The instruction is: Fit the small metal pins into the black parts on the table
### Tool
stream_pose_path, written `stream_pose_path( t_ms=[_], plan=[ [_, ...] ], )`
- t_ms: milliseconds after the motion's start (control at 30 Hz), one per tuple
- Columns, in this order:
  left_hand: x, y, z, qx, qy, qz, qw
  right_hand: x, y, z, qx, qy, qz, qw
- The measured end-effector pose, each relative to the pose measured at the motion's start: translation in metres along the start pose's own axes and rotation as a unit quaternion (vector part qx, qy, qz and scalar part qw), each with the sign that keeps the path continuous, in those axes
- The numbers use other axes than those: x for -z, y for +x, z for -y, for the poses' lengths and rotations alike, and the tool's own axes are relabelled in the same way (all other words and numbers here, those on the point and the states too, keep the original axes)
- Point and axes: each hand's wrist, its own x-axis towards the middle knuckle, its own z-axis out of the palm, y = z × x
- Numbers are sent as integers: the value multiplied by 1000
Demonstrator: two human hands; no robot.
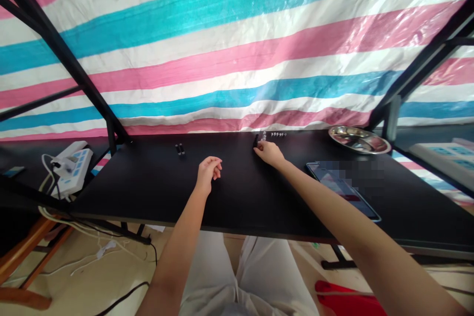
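Observation:
My right hand [269, 152] reaches to the far side of the black table [237, 197], its fingers pinched on a small dark piece [256, 140]. Just beyond it lie a small clear piece [264, 135] and a short row of tiny metal parts [278, 134]. My left hand [208, 171] rests on the table nearer to me, fingers loosely curled with nothing seen in them. Two small black cylinders [179, 149] lie side by side to the left of it, apart from both hands.
A steel bowl [358, 139] sits at the table's far right and a phone [342, 189] lies face up under my right forearm. A white power strip [70, 165] with cables is at the left. Black frame bars rise on both sides before a striped tarp.

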Motion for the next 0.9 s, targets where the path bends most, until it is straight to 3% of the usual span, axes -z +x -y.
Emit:
stream_pose_path(
  t_ms=[467,667,900],
  plan=[
    [-1,-3,-4,-1,-2,-2,1000,9,-5,12,-10,-19,50,999],
    [-3,-5,-6,0,-1,-4,1000,17,-8,2,-44,12,66,997],
    [-2,-4,-5,-4,14,-1,1000,12,-17,-3,-114,43,-5,993]
  ],
)
